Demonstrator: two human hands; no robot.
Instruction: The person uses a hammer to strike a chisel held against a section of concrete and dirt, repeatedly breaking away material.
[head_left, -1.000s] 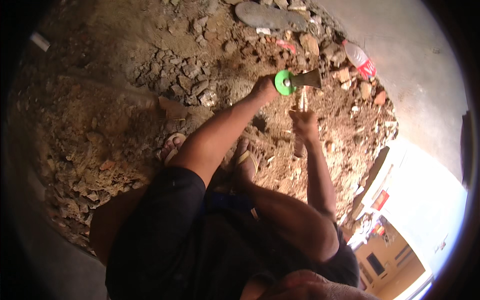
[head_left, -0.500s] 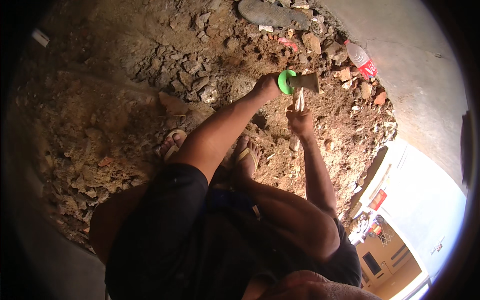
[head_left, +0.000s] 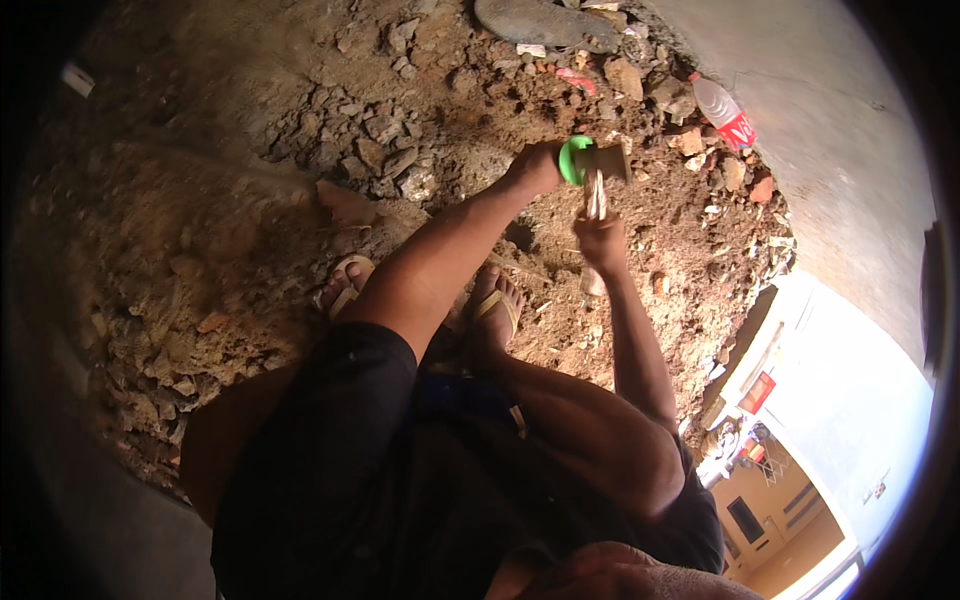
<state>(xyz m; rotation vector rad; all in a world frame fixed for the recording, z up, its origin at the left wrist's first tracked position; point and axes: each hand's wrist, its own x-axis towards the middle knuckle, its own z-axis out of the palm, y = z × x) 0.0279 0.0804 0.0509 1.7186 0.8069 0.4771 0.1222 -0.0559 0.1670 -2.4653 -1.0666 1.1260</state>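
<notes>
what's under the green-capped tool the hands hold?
Under the green-capped tool: the right hand, then loose dirt and rubble. The left hand covers its near end.

You see a glossy green plastic ring on a dull metal tool head, above rough, matt brown rubble.

The green round plastic fitting sits far of the rubble heap; the clear plastic bottle lies right of it.

We see a clear plastic bottle with a red label lying among rubble at the upper right, and a small red sign standing at lower right.
</notes>
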